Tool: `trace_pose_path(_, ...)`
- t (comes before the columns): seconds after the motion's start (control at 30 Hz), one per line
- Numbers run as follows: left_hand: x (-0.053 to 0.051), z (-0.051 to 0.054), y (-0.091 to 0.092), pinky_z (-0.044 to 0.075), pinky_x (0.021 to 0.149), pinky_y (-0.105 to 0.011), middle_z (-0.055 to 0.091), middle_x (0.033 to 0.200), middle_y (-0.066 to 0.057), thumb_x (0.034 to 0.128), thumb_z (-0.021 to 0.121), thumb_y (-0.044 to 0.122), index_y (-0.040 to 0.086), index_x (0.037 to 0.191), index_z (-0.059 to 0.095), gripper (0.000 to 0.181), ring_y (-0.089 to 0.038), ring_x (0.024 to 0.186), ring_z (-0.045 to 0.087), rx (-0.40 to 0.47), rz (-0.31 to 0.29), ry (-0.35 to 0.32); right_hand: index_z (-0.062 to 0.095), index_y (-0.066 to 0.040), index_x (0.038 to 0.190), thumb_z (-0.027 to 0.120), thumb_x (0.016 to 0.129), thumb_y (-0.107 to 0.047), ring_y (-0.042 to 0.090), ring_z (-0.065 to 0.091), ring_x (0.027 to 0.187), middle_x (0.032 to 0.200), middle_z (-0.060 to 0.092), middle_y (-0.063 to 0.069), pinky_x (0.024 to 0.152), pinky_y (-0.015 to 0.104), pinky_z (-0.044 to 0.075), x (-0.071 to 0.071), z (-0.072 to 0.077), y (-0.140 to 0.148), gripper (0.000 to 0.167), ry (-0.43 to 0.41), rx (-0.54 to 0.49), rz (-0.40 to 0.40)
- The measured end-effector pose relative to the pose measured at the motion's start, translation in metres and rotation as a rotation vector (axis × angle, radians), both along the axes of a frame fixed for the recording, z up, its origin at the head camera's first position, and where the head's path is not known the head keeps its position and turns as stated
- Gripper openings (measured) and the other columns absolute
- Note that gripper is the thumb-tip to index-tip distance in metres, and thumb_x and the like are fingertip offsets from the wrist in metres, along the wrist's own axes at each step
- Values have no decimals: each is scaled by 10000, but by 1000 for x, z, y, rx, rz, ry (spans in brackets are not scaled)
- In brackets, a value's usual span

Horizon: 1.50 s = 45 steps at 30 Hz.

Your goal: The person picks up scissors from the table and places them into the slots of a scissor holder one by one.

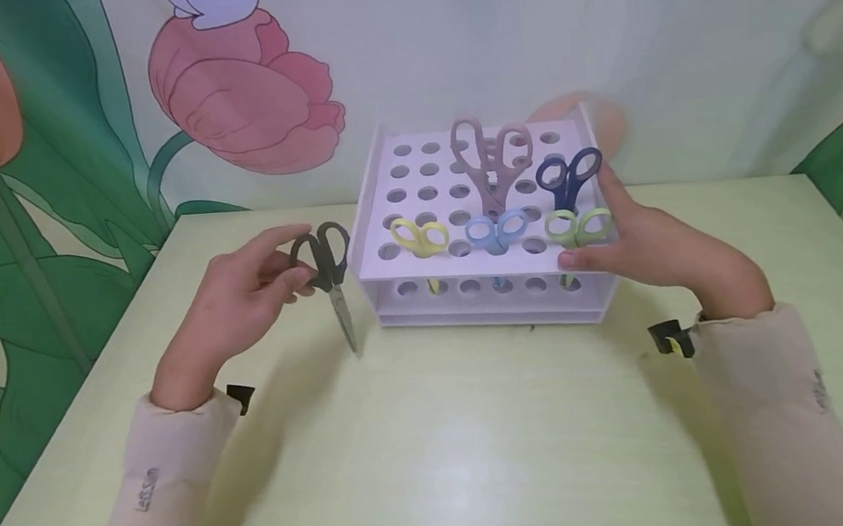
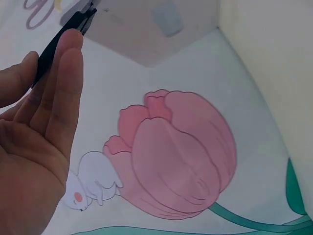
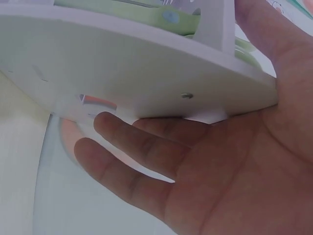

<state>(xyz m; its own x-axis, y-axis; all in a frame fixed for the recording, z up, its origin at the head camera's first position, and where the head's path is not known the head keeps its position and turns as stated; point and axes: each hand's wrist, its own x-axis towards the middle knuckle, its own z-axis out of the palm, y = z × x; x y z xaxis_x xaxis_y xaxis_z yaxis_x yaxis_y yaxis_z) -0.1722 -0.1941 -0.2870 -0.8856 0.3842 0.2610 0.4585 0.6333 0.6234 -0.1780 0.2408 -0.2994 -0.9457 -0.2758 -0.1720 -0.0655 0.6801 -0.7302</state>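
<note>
My left hand (image 1: 244, 295) holds a pair of black-handled scissors (image 1: 326, 267) by one finger loop, thumb and fingers pinching it. Its metal blades point down, just left of a white rack (image 1: 452, 269). In the left wrist view, the scissors (image 2: 51, 51) appear as a dark edge between thumb and fingers. My right hand (image 1: 661, 246) grips the rack's right side, its thumb over the front edge. Several scissors stand in the rack's holes: yellow (image 1: 422, 236), light blue (image 1: 496, 231), green (image 1: 576, 228), dark blue (image 1: 569, 183) and a larger mauve pair (image 1: 492, 173).
The rack has rows of round holes on an upper shelf and a lower shelf beneath. It stands on a pale yellow-green table (image 1: 437, 445), near a wall covering (image 1: 674, 49) printed with tulips and leaves.
</note>
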Motion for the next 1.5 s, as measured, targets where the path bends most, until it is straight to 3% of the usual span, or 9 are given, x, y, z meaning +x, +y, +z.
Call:
trace_pose_path(0.23, -5, 24, 20, 557, 724, -217, 747, 1016, -133, 954, 656, -49, 27, 1318, 651, 372, -117, 810, 721, 190, 11, 180, -279, -314, 1552, 765, 903, -424, 318, 549, 1145, 1248, 622, 146, 1064, 576, 331, 4, 4, -3, 1234, -6, 12, -14)
trace_pose_path(0.5, -12, 44, 43, 573, 702, -257, 734, 952, -171, 924, 675, -86, -70, 1154, 702, 232, -117, 721, 705, 402, 21, 266, -278, -300, 1554, 776, 876, -476, 342, 503, 1200, 1263, 605, 159, 1090, 603, 293, 6, 0, -6, 1266, -14, 20, -23)
trace_pose_path(0.73, -21, 52, 55, 583, 707, -299, 730, 937, -155, 918, 653, -127, -140, 1092, 680, 177, -183, 770, 724, 562, -113, 458, -285, -321, 1547, 775, 881, -464, 340, 515, 1196, 1271, 612, 159, 1091, 601, 294, 8, 3, -8, 1260, -6, 20, -23)
trace_pose_path(0.8, -23, 53, 60, 585, 715, -317, 730, 938, -171, 921, 647, -128, -146, 1085, 676, 167, -197, 800, 730, 612, -153, 479, -285, -321, 1547, 776, 881, -462, 348, 507, 1208, 1281, 606, 168, 1094, 603, 290, 8, 4, -8, 1261, -4, 22, -23)
trace_pose_path(0.93, -27, 53, 75, 588, 712, -342, 729, 918, -160, 913, 642, -150, -140, 1061, 679, 153, -221, 778, 730, 734, -202, 447, -291, -334, 1542, 772, 874, -489, 365, 475, 1244, 1337, 568, 181, 1096, 618, 278, 9, 3, -8, 1265, -8, 31, -24)
trace_pose_path(1.03, -31, 52, 82, 589, 714, -346, 726, 919, -162, 918, 634, -149, -137, 1062, 669, 148, -224, 759, 729, 752, -205, 402, -287, -351, 1540, 772, 869, -500, 359, 474, 1238, 1335, 566, 173, 1095, 616, 279, 10, 3, -8, 1262, -9, 26, -23)
trace_pose_path(1.23, -45, 42, 88, 587, 738, -340, 709, 950, -160, 944, 608, -131, -55, 1076, 663, 162, -238, 780, 709, 762, -128, 173, -273, -365, 1545, 778, 879, -460, 336, 517, 1193, 1285, 601, 150, 1086, 601, 302, 11, 2, -8, 1248, -1, 13, -19)
trace_pose_path(1.33, -53, 35, 90, 584, 763, -338, 699, 973, -196, 965, 602, -96, -47, 1084, 642, 135, -250, 775, 704, 719, -85, 73, -264, -382, 1545, 778, 888, -432, 319, 545, 1167, 1265, 616, 135, 1077, 586, 321, 11, 4, -8, 1233, 4, 4, -12)
trace_pose_path(1.5, -65, 23, 93, 575, 797, -323, 708, 1021, -190, 995, 593, -32, -35, 1118, 615, 124, -266, 809, 709, 536, -18, -19, -257, -379, 1550, 778, 893, -415, 302, 564, 1131, 1224, 634, 126, 1055, 554, 339, 11, 5, -7, 1226, 8, 0, -7)
